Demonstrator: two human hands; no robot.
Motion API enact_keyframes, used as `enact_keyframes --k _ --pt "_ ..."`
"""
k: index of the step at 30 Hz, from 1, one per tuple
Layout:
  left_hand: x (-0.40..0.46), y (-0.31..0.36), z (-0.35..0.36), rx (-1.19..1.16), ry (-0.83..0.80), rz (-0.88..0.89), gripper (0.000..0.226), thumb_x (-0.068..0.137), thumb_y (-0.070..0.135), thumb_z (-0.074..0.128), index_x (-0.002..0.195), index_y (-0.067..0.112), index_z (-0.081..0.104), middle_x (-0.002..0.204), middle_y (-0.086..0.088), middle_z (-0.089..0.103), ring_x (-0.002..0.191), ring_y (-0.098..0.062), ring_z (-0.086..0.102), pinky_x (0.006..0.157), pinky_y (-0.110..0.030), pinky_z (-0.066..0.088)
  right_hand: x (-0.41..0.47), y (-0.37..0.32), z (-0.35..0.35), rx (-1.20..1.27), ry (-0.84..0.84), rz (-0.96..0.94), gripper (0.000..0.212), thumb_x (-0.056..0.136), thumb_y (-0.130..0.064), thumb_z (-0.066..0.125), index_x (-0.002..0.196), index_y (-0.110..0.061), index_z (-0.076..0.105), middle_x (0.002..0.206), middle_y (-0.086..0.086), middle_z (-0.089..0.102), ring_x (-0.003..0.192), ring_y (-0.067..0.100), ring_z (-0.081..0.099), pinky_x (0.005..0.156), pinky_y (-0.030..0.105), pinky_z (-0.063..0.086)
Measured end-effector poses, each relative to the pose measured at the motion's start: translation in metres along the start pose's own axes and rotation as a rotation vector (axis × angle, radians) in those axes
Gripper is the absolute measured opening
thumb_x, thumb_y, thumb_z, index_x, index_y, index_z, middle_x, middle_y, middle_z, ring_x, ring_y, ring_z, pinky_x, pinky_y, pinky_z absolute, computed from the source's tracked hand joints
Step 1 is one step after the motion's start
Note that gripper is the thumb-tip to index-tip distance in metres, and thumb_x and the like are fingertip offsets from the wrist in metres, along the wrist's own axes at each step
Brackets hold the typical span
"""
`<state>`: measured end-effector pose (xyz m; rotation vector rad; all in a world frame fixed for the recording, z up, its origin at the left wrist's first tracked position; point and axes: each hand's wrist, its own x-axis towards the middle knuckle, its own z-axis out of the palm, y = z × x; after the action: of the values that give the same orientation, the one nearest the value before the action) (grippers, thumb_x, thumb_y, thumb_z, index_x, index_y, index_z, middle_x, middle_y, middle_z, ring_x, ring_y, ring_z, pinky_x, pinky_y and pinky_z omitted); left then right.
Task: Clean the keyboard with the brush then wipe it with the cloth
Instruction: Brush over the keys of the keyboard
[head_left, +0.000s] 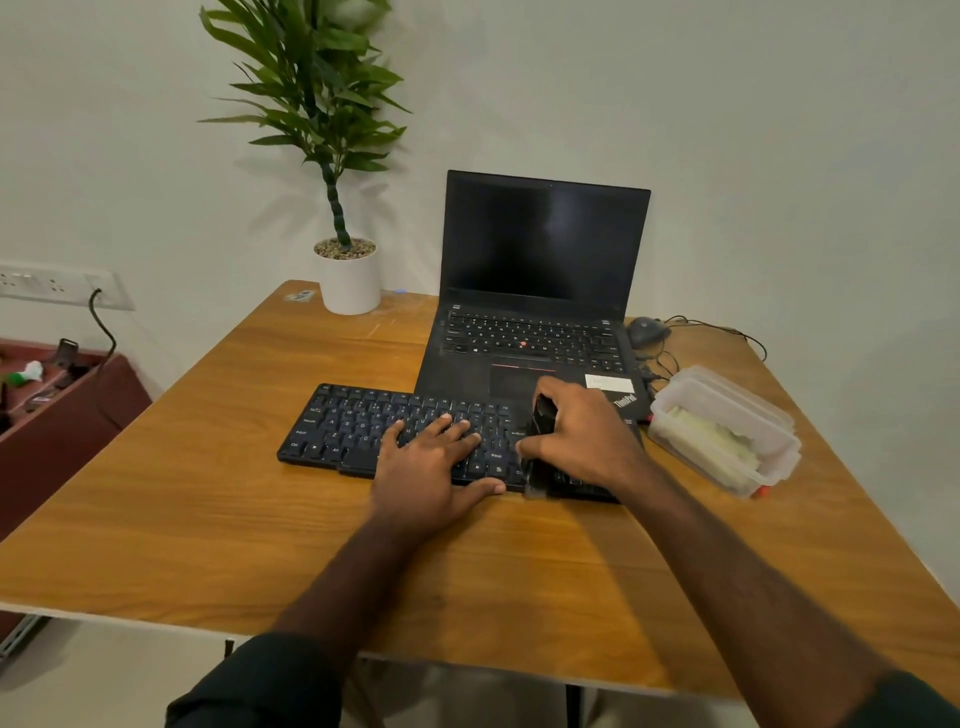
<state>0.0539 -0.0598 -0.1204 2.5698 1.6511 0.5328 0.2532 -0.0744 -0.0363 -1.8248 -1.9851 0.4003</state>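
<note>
A black keyboard (358, 426) lies across the middle of the wooden table (208, 499). My left hand (431, 467) rests flat on its middle keys with the fingers spread. My right hand (587, 436) grips a black brush (537, 457) over the keyboard's right part, and the bristles touch the keys near the front edge. The right end of the keyboard is hidden under that hand. A pale cloth (711, 436) lies inside a clear plastic container (727, 415) to the right of the keyboard.
An open black laptop (540, 291) with a dark screen stands just behind the keyboard. A mouse (647, 330) with cables lies behind the container. A potted plant (348, 275) stands at the back left. A dark red shelf (57, 415) sits left of the table.
</note>
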Motion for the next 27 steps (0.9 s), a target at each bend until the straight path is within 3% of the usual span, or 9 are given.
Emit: enact_keyframes --k 4,7,10,14,18,20,23,27 --pt "-0.002 0.001 0.0 0.002 -0.002 -0.009 0.089 0.076 0.09 0.025 0.144 0.037 0.047 0.155 0.013 0.04 0.147 -0.005 0.025 0.121 -0.051 0.01 -0.01 0.011 -0.014 0.122 -0.056 0.053 0.034 0.072 -0.028 0.087 0.084 -0.02 0.056 0.081 -0.001 0.063 0.076 0.015 0.061 0.063 0.033 0.05" --pt "-0.001 0.001 -0.002 -0.006 -0.019 -0.014 0.086 0.077 0.089 0.029 0.145 0.037 0.046 0.156 0.014 0.037 0.147 -0.004 0.023 0.121 -0.05 0.008 -0.011 0.028 -0.029 0.253 0.134 0.097 0.034 0.073 -0.023 0.087 0.085 -0.021 0.056 0.084 -0.001 0.062 0.078 0.013 0.06 0.064 0.03 0.047" --pt "-0.002 0.002 -0.003 -0.015 -0.017 -0.015 0.088 0.076 0.089 0.033 0.145 0.037 0.045 0.156 0.014 0.037 0.148 -0.004 0.023 0.122 -0.05 0.008 -0.012 0.037 -0.027 0.201 0.268 0.126 0.037 0.074 -0.027 0.087 0.092 -0.022 0.054 0.087 -0.004 0.062 0.081 0.011 0.059 0.064 0.027 0.044" --pt "-0.002 0.001 0.0 -0.004 0.004 -0.007 0.087 0.077 0.089 0.03 0.144 0.036 0.047 0.155 0.013 0.04 0.147 -0.005 0.025 0.121 -0.051 0.01 -0.017 0.038 -0.009 0.203 0.209 0.084 0.037 0.075 -0.028 0.085 0.088 -0.024 0.051 0.084 -0.003 0.062 0.078 0.014 0.06 0.061 0.029 0.046" --pt "-0.002 0.0 0.001 -0.001 0.001 -0.007 0.084 0.079 0.087 0.033 0.145 0.036 0.046 0.155 0.013 0.039 0.148 -0.005 0.024 0.121 -0.051 0.009 -0.014 0.037 -0.019 0.193 -0.011 0.086 0.033 0.071 -0.021 0.086 0.085 -0.022 0.057 0.085 0.001 0.065 0.081 0.019 0.064 0.067 0.038 0.057" --pt "-0.001 0.0 0.001 -0.014 0.007 -0.006 0.083 0.079 0.087 0.032 0.144 0.036 0.047 0.155 0.013 0.039 0.148 -0.005 0.023 0.121 -0.052 0.009 -0.01 0.039 -0.026 0.234 0.059 0.091 0.033 0.071 -0.021 0.087 0.084 -0.023 0.057 0.085 0.001 0.065 0.082 0.02 0.064 0.068 0.04 0.058" --pt "-0.001 0.0 0.002 -0.013 0.008 -0.005 0.086 0.078 0.088 0.029 0.144 0.036 0.048 0.155 0.013 0.04 0.147 -0.006 0.024 0.121 -0.052 0.01 -0.007 0.035 -0.023 0.226 0.218 0.074 0.035 0.075 -0.026 0.086 0.088 -0.026 0.054 0.086 -0.004 0.064 0.081 0.012 0.061 0.064 0.029 0.05" --pt "0.0 -0.001 0.003 -0.005 0.009 0.003 0.084 0.079 0.088 0.031 0.144 0.036 0.048 0.155 0.012 0.04 0.147 -0.006 0.025 0.121 -0.053 0.01 -0.012 0.029 -0.009 0.176 0.055 0.057 0.034 0.075 -0.024 0.084 0.086 -0.027 0.052 0.086 -0.003 0.063 0.081 0.014 0.061 0.062 0.029 0.047"
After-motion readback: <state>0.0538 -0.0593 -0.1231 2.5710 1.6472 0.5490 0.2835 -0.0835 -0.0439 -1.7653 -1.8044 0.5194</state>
